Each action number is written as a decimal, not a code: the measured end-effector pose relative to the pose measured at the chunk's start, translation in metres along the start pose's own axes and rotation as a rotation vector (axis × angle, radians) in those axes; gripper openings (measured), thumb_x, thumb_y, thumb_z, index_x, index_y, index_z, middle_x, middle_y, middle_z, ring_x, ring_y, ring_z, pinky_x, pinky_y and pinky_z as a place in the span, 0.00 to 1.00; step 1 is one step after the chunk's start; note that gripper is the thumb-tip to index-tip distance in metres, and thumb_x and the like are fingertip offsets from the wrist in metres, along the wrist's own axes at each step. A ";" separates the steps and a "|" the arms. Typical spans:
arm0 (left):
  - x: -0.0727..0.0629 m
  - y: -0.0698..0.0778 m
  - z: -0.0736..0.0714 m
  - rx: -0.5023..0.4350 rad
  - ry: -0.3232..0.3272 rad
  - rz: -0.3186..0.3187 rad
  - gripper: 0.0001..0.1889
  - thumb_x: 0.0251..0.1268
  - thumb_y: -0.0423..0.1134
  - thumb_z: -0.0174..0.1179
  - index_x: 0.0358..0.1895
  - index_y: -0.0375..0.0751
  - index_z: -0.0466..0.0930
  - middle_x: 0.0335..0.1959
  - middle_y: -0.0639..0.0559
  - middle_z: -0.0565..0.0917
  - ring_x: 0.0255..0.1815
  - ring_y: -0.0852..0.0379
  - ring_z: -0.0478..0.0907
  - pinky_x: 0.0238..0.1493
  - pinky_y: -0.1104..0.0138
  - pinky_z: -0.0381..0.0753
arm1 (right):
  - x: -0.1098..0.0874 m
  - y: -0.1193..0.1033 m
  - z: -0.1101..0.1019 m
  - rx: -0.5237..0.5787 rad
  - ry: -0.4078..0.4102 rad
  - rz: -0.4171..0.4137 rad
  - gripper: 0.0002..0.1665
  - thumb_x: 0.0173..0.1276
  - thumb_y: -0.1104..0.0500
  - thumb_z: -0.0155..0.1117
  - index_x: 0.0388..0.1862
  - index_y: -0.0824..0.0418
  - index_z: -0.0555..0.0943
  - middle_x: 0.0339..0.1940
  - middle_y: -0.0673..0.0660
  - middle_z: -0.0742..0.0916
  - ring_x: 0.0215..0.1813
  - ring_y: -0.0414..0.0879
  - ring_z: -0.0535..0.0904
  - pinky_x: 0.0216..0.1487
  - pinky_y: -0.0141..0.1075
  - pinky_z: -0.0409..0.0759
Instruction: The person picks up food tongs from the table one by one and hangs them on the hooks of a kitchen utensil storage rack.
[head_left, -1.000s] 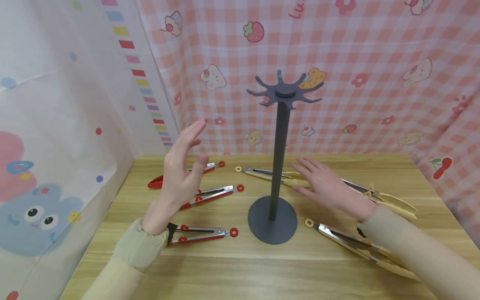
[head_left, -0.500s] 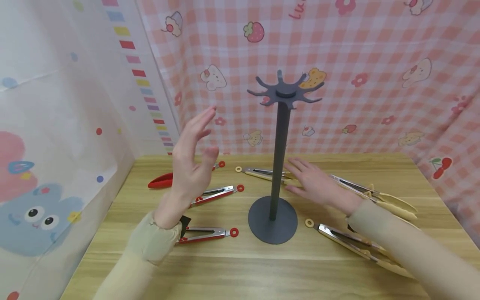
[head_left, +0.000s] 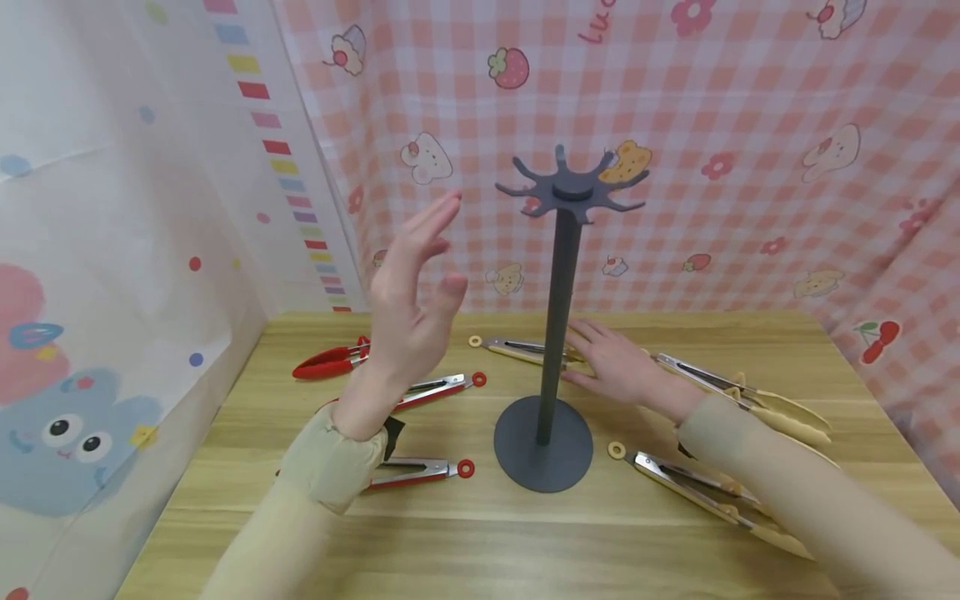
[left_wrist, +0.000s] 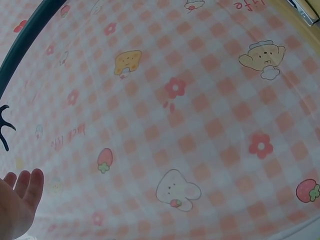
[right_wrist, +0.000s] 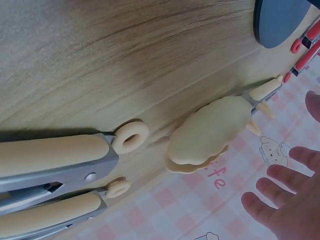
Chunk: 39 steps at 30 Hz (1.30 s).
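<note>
Cream tongs (head_left: 513,350) lie near the back edge of the wooden table (head_left: 480,558), their ring end left of the pole of a dark stand (head_left: 558,317) and their heads mostly screened, in the head view, by the right hand (head_left: 615,367). That hand is spread, fingers extended and thumb apart, gripping nothing; the right wrist view shows a gap between its fingers and those tongs. Equally unclosed, the left hand (head_left: 412,321) is raised above the red tongs, fingers pointing up, with a wide space between them and the thumb, and holds nothing. Compared with half a second ago, the left hand has shifted rightward and a little higher, nearer the stand, so that it now covers the ring end of the farthest red tongs (head_left: 330,362) while more of their red head end shows. The right hand has slid slightly left, closer to the pole. Stand and tongs lie where they were.
</note>
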<state>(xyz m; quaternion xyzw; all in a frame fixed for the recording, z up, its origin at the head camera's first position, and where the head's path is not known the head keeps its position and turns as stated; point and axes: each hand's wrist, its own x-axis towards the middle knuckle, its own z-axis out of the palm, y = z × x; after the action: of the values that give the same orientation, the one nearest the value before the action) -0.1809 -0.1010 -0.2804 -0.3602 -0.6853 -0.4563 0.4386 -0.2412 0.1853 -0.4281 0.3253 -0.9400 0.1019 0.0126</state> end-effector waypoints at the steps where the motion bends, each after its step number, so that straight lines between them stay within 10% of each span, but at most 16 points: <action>1: 0.001 0.000 0.001 0.003 -0.004 -0.003 0.37 0.82 0.63 0.49 0.66 0.26 0.74 0.68 0.31 0.80 0.72 0.45 0.79 0.63 0.60 0.85 | 0.001 0.000 0.000 0.003 0.000 -0.002 0.44 0.76 0.44 0.67 0.82 0.62 0.65 0.82 0.70 0.70 0.82 0.70 0.67 0.77 0.66 0.70; 21: 0.027 0.011 0.029 -0.058 0.013 -0.008 0.41 0.80 0.65 0.50 0.66 0.23 0.72 0.70 0.29 0.77 0.73 0.46 0.78 0.63 0.59 0.86 | 0.016 0.007 0.002 0.015 -0.047 0.019 0.42 0.77 0.46 0.67 0.81 0.63 0.66 0.79 0.70 0.73 0.79 0.68 0.71 0.77 0.62 0.72; 33: 0.047 0.015 0.042 -0.131 0.021 0.096 0.29 0.81 0.57 0.56 0.55 0.27 0.83 0.64 0.27 0.82 0.56 0.46 0.88 0.64 0.61 0.84 | 0.026 0.006 0.011 0.008 -0.086 -0.005 0.29 0.75 0.50 0.70 0.69 0.63 0.79 0.76 0.73 0.75 0.77 0.70 0.73 0.74 0.61 0.76; 39: 0.052 0.010 0.047 -0.136 -0.024 0.139 0.26 0.82 0.52 0.56 0.56 0.27 0.84 0.63 0.27 0.83 0.72 0.40 0.79 0.73 0.61 0.78 | 0.028 0.008 0.016 -0.005 -0.094 -0.007 0.22 0.76 0.53 0.68 0.64 0.61 0.83 0.73 0.72 0.80 0.73 0.67 0.78 0.69 0.60 0.81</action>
<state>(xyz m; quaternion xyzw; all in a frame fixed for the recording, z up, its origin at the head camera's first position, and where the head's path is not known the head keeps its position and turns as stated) -0.2029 -0.0487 -0.2382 -0.4412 -0.6313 -0.4658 0.4357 -0.2678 0.1711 -0.4429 0.3331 -0.9387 0.0839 -0.0304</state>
